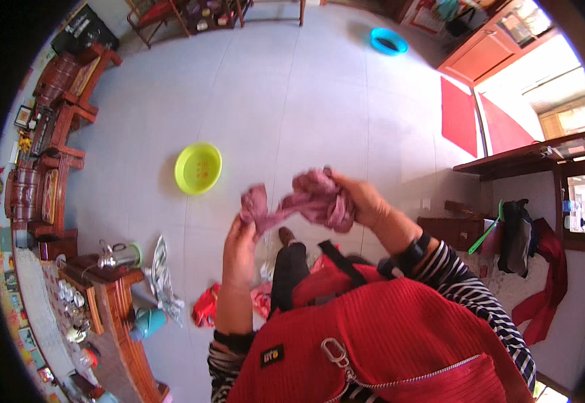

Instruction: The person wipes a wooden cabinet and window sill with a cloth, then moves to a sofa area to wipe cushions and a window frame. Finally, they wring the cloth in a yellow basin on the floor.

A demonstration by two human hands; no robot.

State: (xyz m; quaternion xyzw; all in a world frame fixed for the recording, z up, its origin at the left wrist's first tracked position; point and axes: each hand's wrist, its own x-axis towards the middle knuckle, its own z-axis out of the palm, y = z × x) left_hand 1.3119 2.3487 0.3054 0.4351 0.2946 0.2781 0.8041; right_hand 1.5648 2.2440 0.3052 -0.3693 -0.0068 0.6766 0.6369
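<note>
A crumpled mauve cloth (322, 199) is stretched between my two hands at about waist height. My left hand (241, 239) grips a narrow end of it, which sticks up beyond the fingers. Most of the bunched fabric is in my right hand (365, 201), whose fingers are partly hidden behind the folds. A thin twisted strip of the cloth joins the two bunches. Ahead and to the left, apart from both hands, a yellow-green plastic basin (198, 169) with red printing inside rests on the floor.
A blue basin (388, 41) with something dark in it stands near the far right doorway. Wooden chairs (53, 186) line the left wall. A wooden table (116, 307) holds cups. Red packaging (206, 306) lies near my feet. Cloths (516, 237) hang on the right.
</note>
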